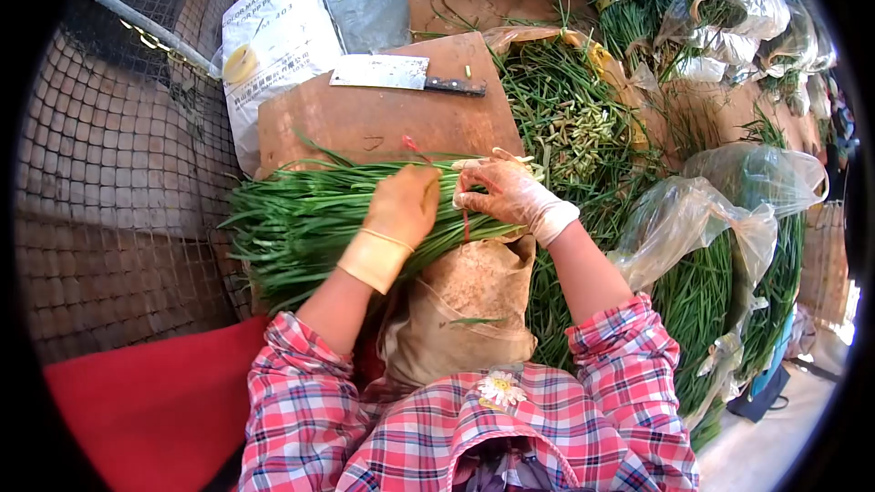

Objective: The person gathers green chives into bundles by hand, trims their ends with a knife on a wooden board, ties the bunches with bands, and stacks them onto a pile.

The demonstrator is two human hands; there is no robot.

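Note:
A thick bundle of long green stalks (301, 210) lies crosswise before me, its leafy tips to the left and pale cut ends to the right. My left hand (401, 205), gloved, rests on the bundle with its fingers curled down; what they hold, if anything, is hidden. Close beside it, my right hand (501, 189), also gloved, has its fingers bent round the bundle near the cut ends. A thin red tie (466, 226) hangs below the right fingers. Behind the bundle, a cleaver (378, 71) with a black handle lies on a brown board (392, 118).
A printed white sack (278, 46) stands behind the board at the left, near wire mesh (109, 155). Trimmings (583, 128) are heaped to the right. Plastic-wrapped green bunches (697, 287) lie farther right. A beige cloth (465, 310) is under the bundle; red fabric (164, 401) is lower left.

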